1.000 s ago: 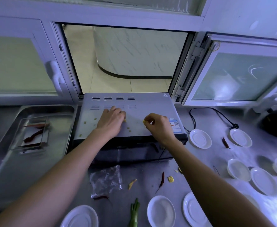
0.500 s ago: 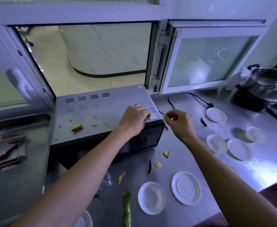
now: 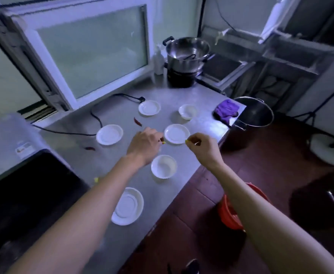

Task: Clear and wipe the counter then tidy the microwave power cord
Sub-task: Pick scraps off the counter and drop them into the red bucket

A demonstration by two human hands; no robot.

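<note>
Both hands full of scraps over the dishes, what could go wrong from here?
1. The left hand and right hand each pinch small yellow scraps; one may drop onto the white plate between them.
2. The purple cloth lies at the counter corner and could be knocked off.

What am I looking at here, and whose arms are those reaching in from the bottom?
There is no robot here. A person wears a camera on the head, so this one picture looks down along that person's own arms. The left hand and the right hand each pinch a small yellow food scrap above a steel counter. On the counter lie several white dishes, such as one plate between the hands, dried red chillies, a purple cloth and a black power cord. The microwave stands at the left. An orange bucket sits on the floor below the right arm.
</note>
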